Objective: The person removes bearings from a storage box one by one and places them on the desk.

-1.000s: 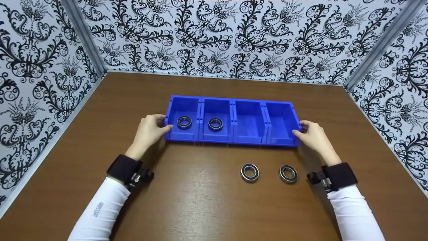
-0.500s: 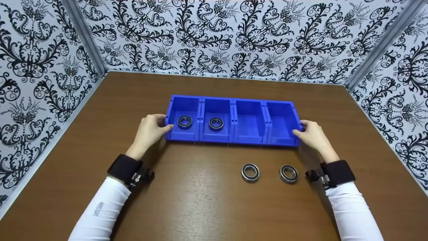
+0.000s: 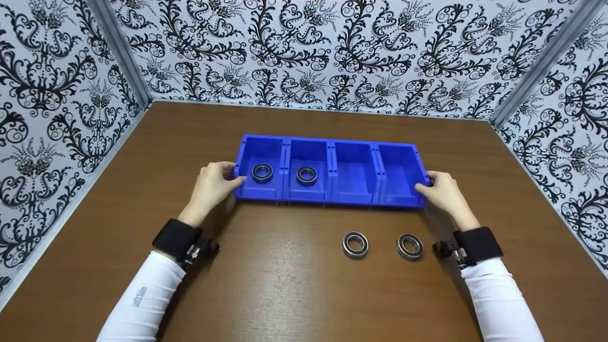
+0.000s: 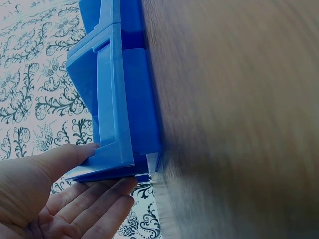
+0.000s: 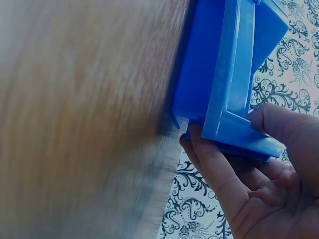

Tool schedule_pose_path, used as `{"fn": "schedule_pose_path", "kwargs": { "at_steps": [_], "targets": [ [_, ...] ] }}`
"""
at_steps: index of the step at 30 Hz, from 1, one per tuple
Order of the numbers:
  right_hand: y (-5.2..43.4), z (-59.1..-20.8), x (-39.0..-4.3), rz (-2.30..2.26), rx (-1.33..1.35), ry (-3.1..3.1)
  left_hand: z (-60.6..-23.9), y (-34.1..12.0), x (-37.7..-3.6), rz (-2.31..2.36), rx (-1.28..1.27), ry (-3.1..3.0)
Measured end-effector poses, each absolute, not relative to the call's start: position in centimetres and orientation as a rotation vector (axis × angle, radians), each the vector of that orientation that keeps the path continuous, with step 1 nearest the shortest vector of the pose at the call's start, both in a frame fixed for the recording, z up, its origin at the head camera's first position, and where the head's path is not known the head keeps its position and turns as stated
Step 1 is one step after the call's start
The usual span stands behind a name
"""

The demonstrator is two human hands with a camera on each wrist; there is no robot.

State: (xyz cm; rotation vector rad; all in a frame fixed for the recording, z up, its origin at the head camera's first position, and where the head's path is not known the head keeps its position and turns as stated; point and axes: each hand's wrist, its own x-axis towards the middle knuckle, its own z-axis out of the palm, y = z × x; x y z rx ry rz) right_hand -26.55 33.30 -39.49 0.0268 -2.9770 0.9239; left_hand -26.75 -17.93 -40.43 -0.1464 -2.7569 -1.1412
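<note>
A blue tray (image 3: pixel 332 141) with several compartments in a row sits in the middle of the brown table (image 3: pixel 285 285). One steel bearing (image 3: pixel 262 173) lies in its leftmost compartment and a second bearing (image 3: pixel 307 175) in the one beside it; the two right compartments hold nothing. My left hand (image 3: pixel 214 184) grips the tray's left end (image 4: pixel 112 149), thumb on the rim and fingers under the wall. My right hand (image 3: pixel 439 190) grips the right end (image 5: pixel 234 124) the same way. Two more bearings (image 3: pixel 355 244) (image 3: pixel 410 246) lie on the table in front of the tray's right half.
Patterned black-and-white walls (image 3: pixel 332 52) close the table at the back and on both sides. Bare wood stretches behind the tray and along the near edge. The loose bearings lie close to my right wrist band (image 3: pixel 477 244).
The tray and both hands have shifted very slightly away from me; my right wrist rose a little. The bearings keep their places.
</note>
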Motion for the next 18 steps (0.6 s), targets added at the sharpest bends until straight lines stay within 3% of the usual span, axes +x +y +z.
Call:
{"fn": "schedule_pose_path", "kwargs": {
  "at_steps": [18],
  "targets": [
    [33.18, -39.46, -26.46, 0.91, 0.048, -2.956, -40.4, -17.84, -26.62, -1.139, -0.163, -2.753]
  ]
}}
